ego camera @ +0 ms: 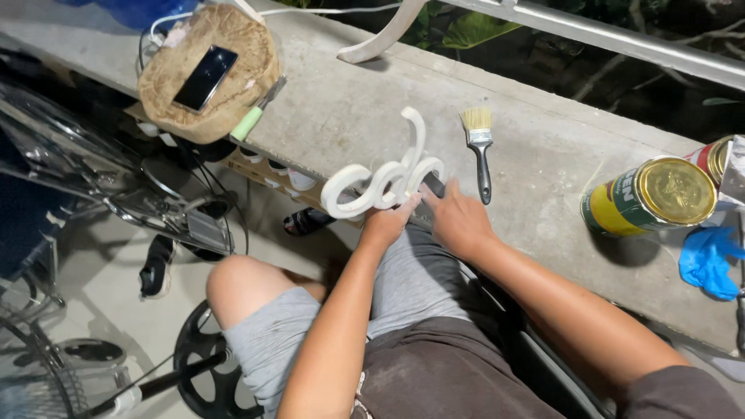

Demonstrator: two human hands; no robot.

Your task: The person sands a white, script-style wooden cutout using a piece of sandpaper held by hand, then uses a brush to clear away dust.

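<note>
A white cut-out of looping script letters [380, 180] stands at the front edge of a grey concrete ledge [543, 147]. My left hand [388, 223] grips its lower edge from below. My right hand [458, 217] rests against its right end, with the fingers partly behind the piece. A paintbrush [479, 147] with pale bristles and a dark handle lies on the ledge just beyond my right hand.
A yellow-and-green paint can [650, 198] lies at the right, beside a blue glove [710, 260]. At far left, a phone [205, 77] sits on a round wooden slab [209, 74]. A fan [116, 186] and sandals are on the floor below left.
</note>
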